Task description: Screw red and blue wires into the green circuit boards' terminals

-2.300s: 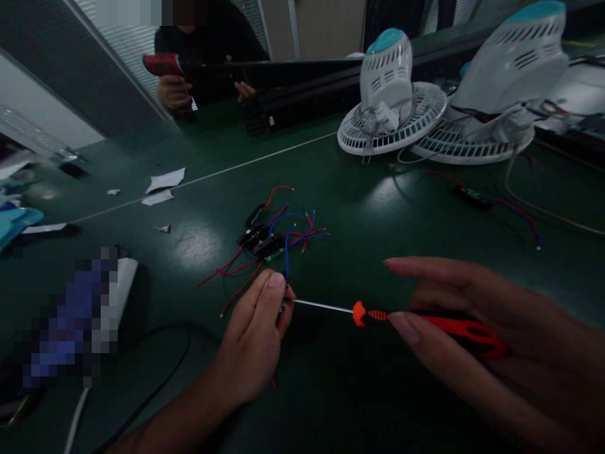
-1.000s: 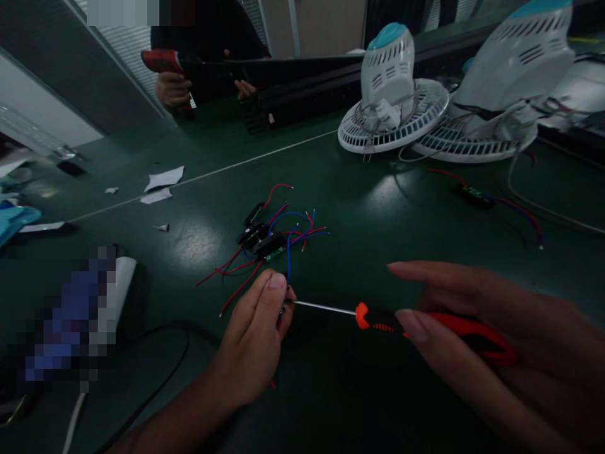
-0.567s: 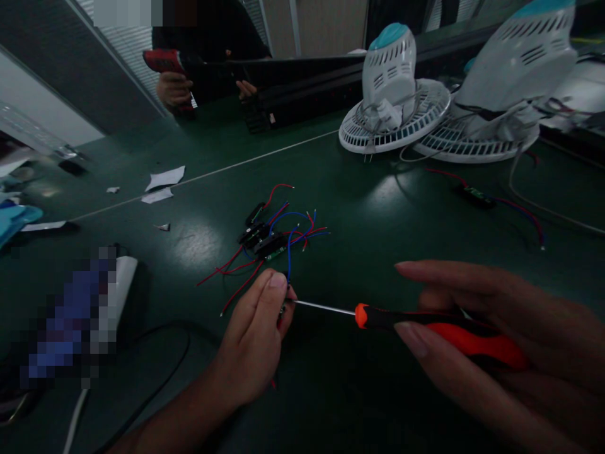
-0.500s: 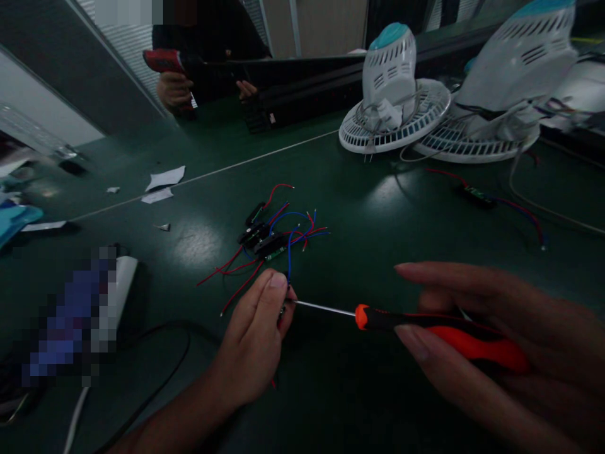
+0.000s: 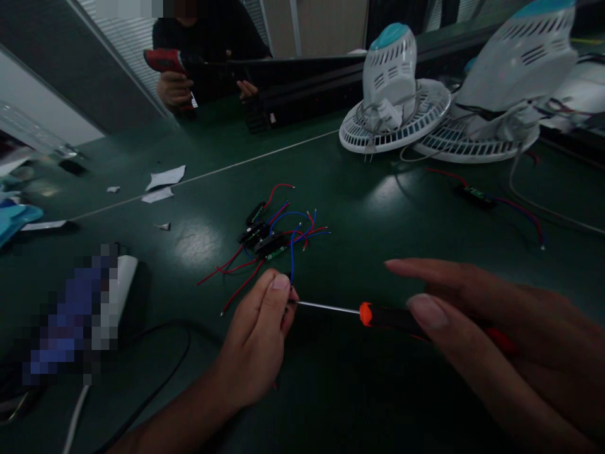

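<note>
A small dark circuit module is pinched in my left hand, mostly hidden by the fingers; a blue wire rises from it. The shaft of an orange-and-black screwdriver reaches in from the right, and its tip meets the module by my left fingertips. My right hand is around the screwdriver's handle, thumb lying across it and index finger stretched out above. Just beyond my left hand lies a cluster of similar black modules with red and blue wires.
Two white fan heads rest face down at the back right, near another wired module. Paper scraps and a thin cord lie across the green table. Opposite, a person's hand holds a red power tool.
My right thumb has moved up and over the screwdriver handle, which has turned so less orange shows. My left hand has barely shifted.
</note>
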{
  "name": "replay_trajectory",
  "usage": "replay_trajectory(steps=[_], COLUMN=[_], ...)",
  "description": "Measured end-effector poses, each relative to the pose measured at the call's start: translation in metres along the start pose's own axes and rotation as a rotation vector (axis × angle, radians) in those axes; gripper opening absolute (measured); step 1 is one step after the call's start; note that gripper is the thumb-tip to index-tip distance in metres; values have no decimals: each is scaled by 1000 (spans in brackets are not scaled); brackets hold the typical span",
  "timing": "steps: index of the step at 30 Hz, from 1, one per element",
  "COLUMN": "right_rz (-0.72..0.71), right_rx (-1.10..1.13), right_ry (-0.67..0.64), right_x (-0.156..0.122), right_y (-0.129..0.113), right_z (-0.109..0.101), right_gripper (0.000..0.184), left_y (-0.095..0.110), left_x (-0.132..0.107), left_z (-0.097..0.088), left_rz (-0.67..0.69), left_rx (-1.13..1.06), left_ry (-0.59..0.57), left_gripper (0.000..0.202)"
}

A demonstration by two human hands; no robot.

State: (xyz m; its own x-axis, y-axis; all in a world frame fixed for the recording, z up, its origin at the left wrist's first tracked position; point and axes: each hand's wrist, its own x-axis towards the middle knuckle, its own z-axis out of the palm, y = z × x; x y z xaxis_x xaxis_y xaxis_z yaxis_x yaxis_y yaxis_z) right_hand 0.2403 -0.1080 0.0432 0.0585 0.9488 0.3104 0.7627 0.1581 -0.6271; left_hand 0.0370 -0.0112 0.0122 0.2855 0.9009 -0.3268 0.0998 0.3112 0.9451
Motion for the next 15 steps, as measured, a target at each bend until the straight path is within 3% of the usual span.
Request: replay_trajectory(steps=[6,15], right_rz=[-23,4], right_rx=[-59,-22], right_ry=[76,46], right_x=[-6,-5], right_y=[2,4], right_z=[3,4], right_gripper=[31,35], left_y=[1,-1], left_x=[0,1], left_z=[1,1], left_rz=[5,18], left_rx=[-4,-54], left_ry=[2,13], left_gripper=[37,38])
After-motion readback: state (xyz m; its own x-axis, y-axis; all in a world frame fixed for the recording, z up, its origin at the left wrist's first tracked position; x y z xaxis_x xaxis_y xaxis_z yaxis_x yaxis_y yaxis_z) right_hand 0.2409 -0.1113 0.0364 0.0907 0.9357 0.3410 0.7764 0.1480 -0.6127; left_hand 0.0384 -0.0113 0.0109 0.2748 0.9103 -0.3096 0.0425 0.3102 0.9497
